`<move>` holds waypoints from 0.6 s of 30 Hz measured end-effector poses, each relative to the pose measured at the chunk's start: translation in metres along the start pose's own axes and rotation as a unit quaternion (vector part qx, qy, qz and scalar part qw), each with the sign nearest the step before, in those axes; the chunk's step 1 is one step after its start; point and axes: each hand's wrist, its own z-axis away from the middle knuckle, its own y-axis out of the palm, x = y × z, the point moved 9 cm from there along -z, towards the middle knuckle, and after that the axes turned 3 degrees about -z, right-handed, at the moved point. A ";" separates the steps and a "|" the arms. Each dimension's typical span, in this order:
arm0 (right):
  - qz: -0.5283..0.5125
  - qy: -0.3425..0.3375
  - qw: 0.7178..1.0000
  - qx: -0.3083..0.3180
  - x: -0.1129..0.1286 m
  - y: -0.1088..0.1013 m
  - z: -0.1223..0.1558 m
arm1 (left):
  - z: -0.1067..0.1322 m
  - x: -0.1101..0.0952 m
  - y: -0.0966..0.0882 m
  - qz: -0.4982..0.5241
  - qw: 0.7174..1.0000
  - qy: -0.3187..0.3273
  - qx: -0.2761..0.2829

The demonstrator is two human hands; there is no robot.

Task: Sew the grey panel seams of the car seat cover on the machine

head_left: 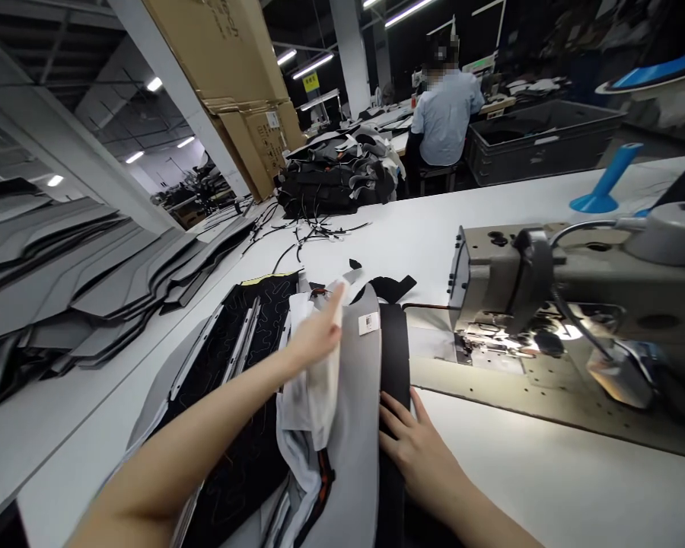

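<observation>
My left hand [318, 332] reaches forward over a stack of fabric pieces and pinches a thin white fabric layer [315, 396], lifting its edge. Under it lies a grey panel [358, 396] with a small white label [368, 323]. My right hand [416, 445] lies flat with fingers spread on a black strip [395, 358] along the grey panel's right edge. To the left of the stack lies a black quilted piece [251, 358] with a yellow edge. The sewing machine [571, 304] stands just right of the stack, its lamp lit over the needle area.
Grey cut panels [80, 281] are piled on the left. A heap of black and grey parts [336, 179] and loose black cords sit farther back. A blue thread stand [605, 183] is at the right. Another person [448, 114] sits at a far bench beside a dark crate [542, 137]. Cardboard boxes lean on a pillar.
</observation>
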 end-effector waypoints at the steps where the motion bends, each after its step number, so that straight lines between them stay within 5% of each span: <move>1: -0.003 0.001 1.000 0.008 0.001 -0.001 0.001 | 0.009 0.024 -0.012 -0.072 0.996 -0.048 0.002; 4: -0.007 -0.007 1.000 0.030 0.005 -0.004 0.000 | 0.038 0.085 -0.029 -0.226 0.955 -0.172 0.084; 6: -0.005 -0.013 0.999 0.033 0.007 -0.004 -0.001 | 0.043 0.092 -0.034 -0.247 0.946 -0.186 0.099; 8: 0.001 -0.014 1.000 0.027 0.007 -0.003 -0.001 | 0.027 0.071 -0.037 -0.231 0.961 -0.144 0.038; 11: 0.018 -0.011 1.000 0.017 0.006 -0.002 0.000 | -0.017 0.012 -0.029 -0.117 0.990 0.003 -0.076; 15: 0.034 -0.021 0.999 0.031 0.008 -0.003 0.001 | -0.071 -0.032 0.032 -0.063 0.991 0.117 -0.025; 18: 0.038 -0.021 0.999 0.019 0.008 -0.006 -0.001 | -0.087 -0.029 0.063 -0.055 0.993 0.081 -0.067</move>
